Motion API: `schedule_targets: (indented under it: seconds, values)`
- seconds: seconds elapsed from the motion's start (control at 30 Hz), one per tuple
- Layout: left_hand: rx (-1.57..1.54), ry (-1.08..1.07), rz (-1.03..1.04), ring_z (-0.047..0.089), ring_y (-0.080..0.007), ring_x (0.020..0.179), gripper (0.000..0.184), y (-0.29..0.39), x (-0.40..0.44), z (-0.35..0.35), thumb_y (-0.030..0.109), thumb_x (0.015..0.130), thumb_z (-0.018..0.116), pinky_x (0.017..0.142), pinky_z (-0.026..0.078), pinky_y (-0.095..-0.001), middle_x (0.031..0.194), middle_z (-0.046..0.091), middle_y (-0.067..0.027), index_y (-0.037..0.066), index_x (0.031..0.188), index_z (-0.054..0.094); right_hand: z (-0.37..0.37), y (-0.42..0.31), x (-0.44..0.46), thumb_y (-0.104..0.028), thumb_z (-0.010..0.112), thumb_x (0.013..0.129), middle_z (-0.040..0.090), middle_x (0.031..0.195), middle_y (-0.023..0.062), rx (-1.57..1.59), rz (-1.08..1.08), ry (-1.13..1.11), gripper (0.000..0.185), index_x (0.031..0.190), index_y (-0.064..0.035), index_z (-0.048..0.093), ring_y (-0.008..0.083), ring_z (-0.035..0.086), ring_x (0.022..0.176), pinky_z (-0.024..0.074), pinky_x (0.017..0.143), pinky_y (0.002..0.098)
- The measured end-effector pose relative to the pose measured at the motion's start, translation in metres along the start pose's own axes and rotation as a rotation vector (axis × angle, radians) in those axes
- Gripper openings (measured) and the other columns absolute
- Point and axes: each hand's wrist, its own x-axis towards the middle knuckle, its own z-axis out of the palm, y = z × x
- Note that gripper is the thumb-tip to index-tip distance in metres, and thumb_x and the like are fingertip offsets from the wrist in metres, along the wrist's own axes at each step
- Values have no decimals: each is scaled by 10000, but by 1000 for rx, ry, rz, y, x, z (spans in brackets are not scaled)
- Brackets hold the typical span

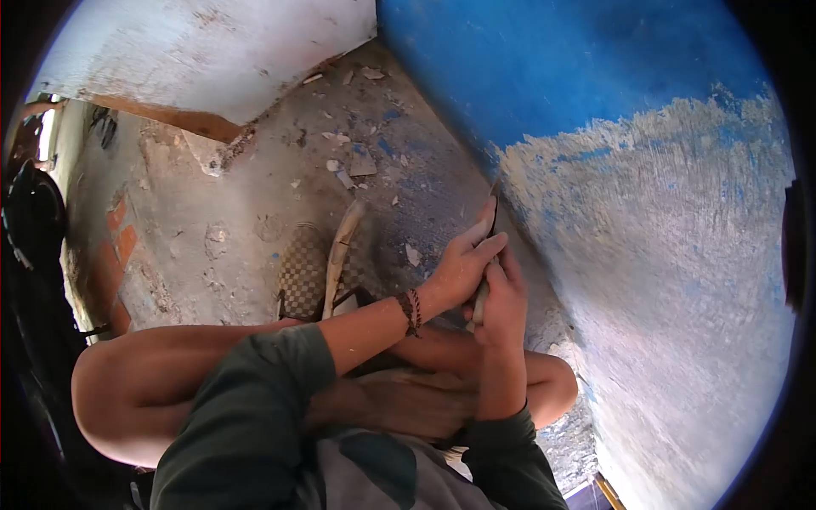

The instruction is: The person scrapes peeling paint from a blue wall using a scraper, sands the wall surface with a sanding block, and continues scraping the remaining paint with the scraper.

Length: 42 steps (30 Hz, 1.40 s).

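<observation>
Between the two hands, a slim bladed tool [495, 194] lies with its long axis pointing away from the body, blade ahead of the fingers, part of its pale handle [481, 299] showing between the palms. Hands together, both closed about this tool: the left hand [466, 262] sits farther forward, its fingers alongside the blade, and is the nearer to the tip; the right hand [503, 304] clasps the handle just behind and to the right. Principal relation: the tip is directed forward, close to the seam between floor and wall, the wall [663, 221] rising at the right of both hands; whether tip and wall touch cannot be told. Close behind the left hand, a dark braided bracelet [410, 312] rings the wrist; beneath the forearms, bent bare legs [161, 374] spread to either side. Left of the hands, a checkered shoe [302, 263] rests on the floor [204, 212]. Farther ahead and leftward, pale chips [363, 161] lie scattered. Beyond the tip, blue paint [578, 59] covers the wall, which is patchy grey-white nearer the hands. Farthest, ahead and left, a white panel [221, 51], brown along its lower edge; well to the left, reddish bricks [126, 246]
</observation>
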Motion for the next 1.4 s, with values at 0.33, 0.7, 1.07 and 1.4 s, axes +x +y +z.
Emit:
schedule_targets:
  seconds: [0.33, 0.7, 1.07, 1.4]
  values:
    - [-222, -127, -241, 443, -46, 654, 649, 17, -5, 1, 165, 911, 464, 519, 392, -192, 776, 478, 17, 55, 1452, 123, -7, -15, -8, -132, 453, 831, 504, 621, 55, -34, 69, -19, 502, 1326, -54, 418, 135, 470, 437, 375, 353, 265]
    - [-168, -79, 34, 440, -52, 747, 669, 8, 22, -1, 169, 908, 459, 663, 405, -185, 852, 478, 22, -10, 1439, 93, 4, -1, 15, -138, 485, 758, 560, 718, 87, -66, -146, 313, 461, 1192, 11, 517, 134, 486, 424, 357, 336, 263]
    - [-100, -82, 20, 444, -50, 774, 645, 19, 23, -14, 175, 894, 472, 680, 398, -184, 862, 505, -4, -12, 1430, 166, 14, 4, 5, -140, 481, 746, 570, 1072, 150, -160, -263, 185, 450, 1169, 3, 533, 196, 594, 745, 471, 505, 255]
    - [75, -160, 114, 449, -57, 803, 650, 29, 17, -21, 157, 870, 514, 711, 416, -203, 896, 513, 22, 4, 1425, 213, 29, 4, -7, -150, 471, 754, 570, 1065, 170, -181, -295, 230, 461, 1180, 22, 511, 226, 591, 859, 497, 702, 315]
